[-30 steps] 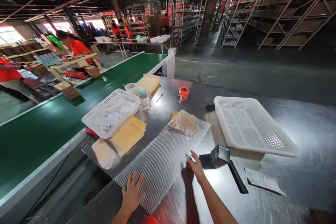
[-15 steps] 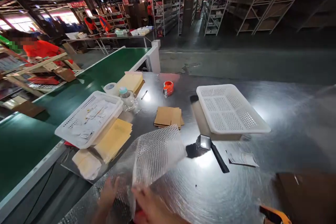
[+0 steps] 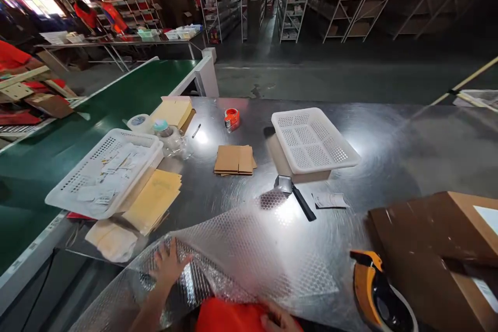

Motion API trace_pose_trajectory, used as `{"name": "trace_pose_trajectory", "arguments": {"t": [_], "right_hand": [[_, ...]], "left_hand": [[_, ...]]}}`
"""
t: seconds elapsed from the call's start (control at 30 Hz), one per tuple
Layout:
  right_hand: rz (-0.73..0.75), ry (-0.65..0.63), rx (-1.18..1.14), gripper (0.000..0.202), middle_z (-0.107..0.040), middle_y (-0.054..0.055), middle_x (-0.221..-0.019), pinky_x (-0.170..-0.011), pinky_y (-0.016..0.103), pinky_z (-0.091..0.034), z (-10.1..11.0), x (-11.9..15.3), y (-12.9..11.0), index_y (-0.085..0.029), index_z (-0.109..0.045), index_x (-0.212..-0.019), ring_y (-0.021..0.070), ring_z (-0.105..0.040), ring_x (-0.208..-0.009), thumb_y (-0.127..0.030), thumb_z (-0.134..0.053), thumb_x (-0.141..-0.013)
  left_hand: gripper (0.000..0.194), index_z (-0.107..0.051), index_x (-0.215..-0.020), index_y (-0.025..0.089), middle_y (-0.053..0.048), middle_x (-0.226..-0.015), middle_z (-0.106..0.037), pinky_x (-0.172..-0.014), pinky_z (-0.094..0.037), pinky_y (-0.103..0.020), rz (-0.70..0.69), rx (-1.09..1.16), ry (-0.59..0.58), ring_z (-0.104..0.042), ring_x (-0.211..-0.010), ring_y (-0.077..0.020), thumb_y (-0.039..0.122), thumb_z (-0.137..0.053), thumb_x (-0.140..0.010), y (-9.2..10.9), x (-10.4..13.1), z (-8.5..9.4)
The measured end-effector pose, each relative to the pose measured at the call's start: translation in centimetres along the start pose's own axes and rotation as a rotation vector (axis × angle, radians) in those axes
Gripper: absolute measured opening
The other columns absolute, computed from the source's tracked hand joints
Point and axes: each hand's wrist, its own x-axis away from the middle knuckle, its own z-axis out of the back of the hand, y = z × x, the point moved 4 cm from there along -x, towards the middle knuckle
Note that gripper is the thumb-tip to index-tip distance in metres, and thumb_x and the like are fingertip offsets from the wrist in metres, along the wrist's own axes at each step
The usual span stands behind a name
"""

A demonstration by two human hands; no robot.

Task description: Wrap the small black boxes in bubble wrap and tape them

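Bubble wrap (image 3: 249, 254) lies spread on our near worktop (image 3: 389, 140); our left hand (image 3: 168, 265) presses it flat, open-fingered, while our right hand (image 3: 277, 320) pinches its near edge. Smoothing comes next, we judge.

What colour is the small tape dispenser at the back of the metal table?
Orange-red, with a white tape roll inside: the small tape dispenser, clearest in the head view.

The bubble wrap (image 3: 249, 249) under my hands is clear with a dotted pattern. I see white perforated baskets (image 3: 313, 139), yellow envelopes (image 3: 155, 199), brown cardboard sheets (image 3: 234, 160), an orange tape dispenser (image 3: 232, 118), a green conveyor belt (image 3: 116, 98), a silvery surface (image 3: 389, 155).
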Motion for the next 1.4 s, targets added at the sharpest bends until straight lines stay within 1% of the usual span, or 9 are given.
{"name": "trace_pose_trajectory", "arguments": {"t": [0.17,0.3,0.43,0.53,0.67,0.83,0.97,1.17,1.4], "right_hand": [[-0.126,0.076,0.224,0.062,-0.073,0.01,-0.092,-0.077,0.041,-0.055,2.6,0.4,0.6,-0.018,-0.067,-0.114,0.0268,-0.069,-0.081,-0.065,-0.052,-0.075],[0.395,0.338,0.816,0.038,-0.072,0.011,-0.102,-0.084,0.039,-0.055,4.5,1.1,-5.3,-0.021,-0.064,-0.12,0.0249,-0.067,-0.094,-0.036,-0.044,-0.09],[0.722,0.329,1.247,0.04,-0.063,0.012,-0.128,-0.098,0.044,-0.049,3.6,-1.3,-10.6,-0.021,-0.061,-0.125,0.0255,-0.058,-0.118,-0.015,-0.042,-0.09],[0.524,0.252,1.472,0.054,-0.042,0.011,-0.153,-0.111,0.058,-0.033,4.1,-4.5,-10.2,-0.024,-0.051,-0.139,0.0336,-0.036,-0.141,-0.016,-0.053,-0.086],[0.174,0.184,1.546,0.075,-0.018,0.01,-0.162,-0.107,0.077,-0.012,6.9,-6.1,-5.9,-0.033,-0.031,-0.15,0.0441,-0.012,-0.147,-0.049,-0.062,-0.083],[-0.087,0.319,1.552,0.074,-0.008,0.007,-0.164,-0.102,0.079,-0.018,11.6,-5.1,-2.9,-0.035,-0.021,-0.153,0.0452,-0.003,-0.147,-0.061,-0.046,-0.088],[-0.111,0.362,1.614,0.068,-0.007,0.004,-0.165,-0.101,0.078,-0.022,13.6,-4.2,-2.2,-0.036,-0.022,-0.152,0.0438,-0.002,-0.148,-0.051,-0.046,-0.091],[-0.133,0.364,1.584,0.063,-0.02,0.007,-0.163,-0.097,0.073,-0.031,12.5,-2.9,-1.7,-0.036,-0.032,-0.15,0.0459,-0.017,-0.145,-0.048,-0.049,-0.091],[-0.078,0.516,1.458,0.033,-0.069,0.012,-0.113,-0.087,0.039,-0.047,13.7,-5.1,-10.5,-0.019,-0.068,-0.111,0.0269,-0.063,-0.104,-0.038,-0.046,-0.095]], "left_hand": [[0.082,-0.021,-0.155,0.025,-0.026,-0.159,-0.017,-0.101,-0.031,-0.071,-0.031,-0.145,-0.025,-0.017,-0.145,-0.0488,0.056,-0.054,-0.086,2.6,0.3,0.4],[0.074,-0.03,-0.151,0.033,-0.021,-0.16,-0.02,-0.101,-0.032,-0.071,-0.039,-0.093,-0.095,-0.01,-0.147,-0.0476,0.059,-0.053,-0.086,4.6,1.2,0.8],[0.067,-0.039,-0.147,0.034,-0.015,-0.161,-0.021,-0.104,-0.032,-0.07,-0.115,-0.078,-0.121,-0.009,-0.148,-0.0444,0.051,-0.057,-0.085,4.4,2.9,0.6],[0.07,-0.037,-0.148,0.034,-0.013,-0.161,-0.021,-0.107,-0.028,-0.069,-0.188,-0.125,-0.136,-0.006,-0.149,-0.0412,0.049,-0.06,-0.083,3.9,4.2,-0.3],[0.078,-0.031,-0.151,0.033,-0.017,-0.162,-0.017,-0.104,-0.026,-0.074,-0.189,-0.134,-0.121,-0.002,-0.147,-0.0463,0.054,-0.061,-0.082,5.8,5.0,-1.4],[0.071,-0.039,-0.148,0.03,-0.019,-0.159,-0.024,-0.104,-0.029,-0.07,-0.228,-0.074,-0.109,-0.012,-0.146,-0.0472,0.051,-0.059,-0.084,9.5,5.1,-1.1],[0.06,-0.04,-0.148,0.024,-0.019,-0.146,-0.042,-0.108,-0.033,-0.057,-0.235,-0.099,-0.022,-0.039,-0.135,-0.0382,0.042,-0.049,-0.091,8.1,5.0,0.1],[0.06,-0.039,-0.148,0.029,-0.021,-0.146,-0.039,-0.097,-0.038,-0.063,-0.144,-0.159,-0.036,-0.039,-0.132,-0.0433,0.044,-0.049,-0.091,4.6,3.7,0.9],[0.073,-0.027,-0.154,0.021,-0.022,-0.146,-0.042,-0.106,-0.034,-0.055,-0.203,-0.148,-0.047,-0.039,-0.135,-0.0381,0.048,-0.051,-0.09,8.8,2.0,1.7]]}}
